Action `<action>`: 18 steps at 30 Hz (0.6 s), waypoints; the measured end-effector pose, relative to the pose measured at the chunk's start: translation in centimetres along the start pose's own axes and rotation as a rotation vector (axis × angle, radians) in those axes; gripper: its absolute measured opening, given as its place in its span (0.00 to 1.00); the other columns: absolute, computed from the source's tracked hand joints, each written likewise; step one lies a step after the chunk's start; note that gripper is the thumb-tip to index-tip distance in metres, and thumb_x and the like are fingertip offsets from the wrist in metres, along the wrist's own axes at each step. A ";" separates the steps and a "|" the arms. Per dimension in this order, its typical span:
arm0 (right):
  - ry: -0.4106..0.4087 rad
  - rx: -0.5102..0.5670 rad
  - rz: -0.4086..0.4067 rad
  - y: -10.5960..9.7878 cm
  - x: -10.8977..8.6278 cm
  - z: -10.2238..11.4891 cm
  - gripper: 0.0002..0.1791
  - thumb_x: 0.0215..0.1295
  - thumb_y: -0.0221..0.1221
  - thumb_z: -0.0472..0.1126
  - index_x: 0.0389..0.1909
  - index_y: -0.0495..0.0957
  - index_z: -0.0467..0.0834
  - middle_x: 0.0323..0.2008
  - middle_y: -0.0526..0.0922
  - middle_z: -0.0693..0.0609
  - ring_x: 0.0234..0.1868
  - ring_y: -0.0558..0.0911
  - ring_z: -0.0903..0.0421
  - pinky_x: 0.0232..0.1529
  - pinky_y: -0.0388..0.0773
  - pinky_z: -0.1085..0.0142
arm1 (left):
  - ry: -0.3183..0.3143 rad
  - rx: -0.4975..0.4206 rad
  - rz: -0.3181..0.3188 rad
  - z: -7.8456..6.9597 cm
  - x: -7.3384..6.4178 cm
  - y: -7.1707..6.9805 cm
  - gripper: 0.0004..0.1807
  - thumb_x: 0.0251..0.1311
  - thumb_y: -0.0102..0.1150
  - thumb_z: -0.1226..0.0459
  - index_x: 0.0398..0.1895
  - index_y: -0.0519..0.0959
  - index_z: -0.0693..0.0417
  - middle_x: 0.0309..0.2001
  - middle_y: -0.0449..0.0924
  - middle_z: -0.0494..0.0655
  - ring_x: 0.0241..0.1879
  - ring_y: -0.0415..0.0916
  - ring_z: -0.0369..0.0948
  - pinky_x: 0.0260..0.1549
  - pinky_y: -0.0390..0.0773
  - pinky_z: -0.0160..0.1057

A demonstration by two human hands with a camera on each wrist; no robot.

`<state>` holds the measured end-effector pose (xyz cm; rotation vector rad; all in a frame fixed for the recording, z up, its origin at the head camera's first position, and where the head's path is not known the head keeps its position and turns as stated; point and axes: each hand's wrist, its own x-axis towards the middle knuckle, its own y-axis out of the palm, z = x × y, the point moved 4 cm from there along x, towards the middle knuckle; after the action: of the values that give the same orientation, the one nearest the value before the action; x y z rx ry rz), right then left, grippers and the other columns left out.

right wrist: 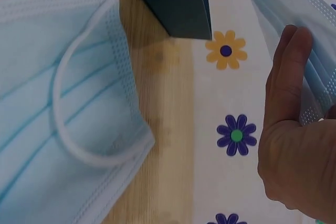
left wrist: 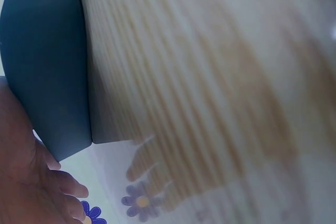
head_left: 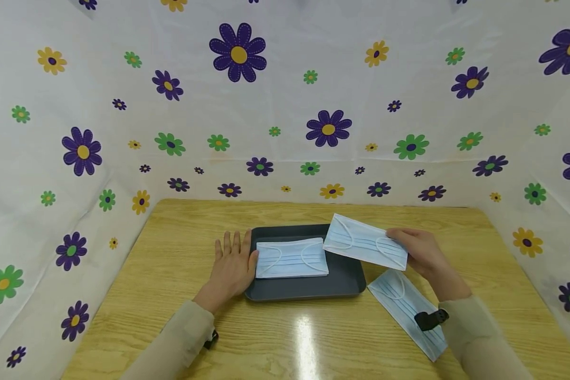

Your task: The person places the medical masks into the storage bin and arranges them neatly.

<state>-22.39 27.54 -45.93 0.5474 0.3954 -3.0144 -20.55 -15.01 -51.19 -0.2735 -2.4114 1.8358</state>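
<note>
A dark grey tray (head_left: 304, 292) lies on the table, with a light blue face mask (head_left: 292, 258) flat in its left part. My left hand (head_left: 231, 269), fingers straight, rests at the tray's left edge; the left wrist view shows that hand (left wrist: 31, 166) beside the tray wall (left wrist: 47, 61). My right hand (head_left: 420, 250) pinches a second face mask (head_left: 363, 240) by its right end, holding it above the tray's right side. In the right wrist view, the fingers (right wrist: 289, 72) lie against this mask (right wrist: 315, 66). Another face mask (head_left: 404, 309) lies slanted on the table below my right wrist.
The wooden table (head_left: 185, 221) is enclosed at the back and sides by a white cloth (head_left: 285, 100) printed with flowers. Dark wrist straps (head_left: 431, 319) sit on both arms. Light glares off the table's front.
</note>
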 end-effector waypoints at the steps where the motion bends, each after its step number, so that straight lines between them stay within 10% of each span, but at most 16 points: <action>1: 0.001 -0.004 0.006 0.4 0.1 0.1 0.37 0.80 0.57 0.52 0.76 0.65 0.28 0.54 0.83 0.45 0.40 0.86 0.62 0.45 0.87 0.70 | 0.000 -0.001 -0.002 0.0 0.0 0.0 0.37 0.85 0.29 0.46 0.87 0.44 0.56 0.82 0.47 0.72 0.83 0.37 0.69 0.79 0.36 0.72; 18: -0.026 -0.004 0.121 6.2 1.9 1.6 0.31 0.78 0.60 0.46 0.70 0.72 0.27 0.56 0.83 0.40 0.40 0.83 0.60 0.42 0.85 0.71 | 0.004 0.026 -0.021 0.2 0.1 0.3 0.38 0.85 0.28 0.45 0.87 0.44 0.56 0.83 0.45 0.71 0.84 0.36 0.68 0.79 0.36 0.70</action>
<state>-24.11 21.17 -46.65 0.5122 0.3535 -2.9011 -20.63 -15.14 -51.56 -0.2491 -2.3764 1.8551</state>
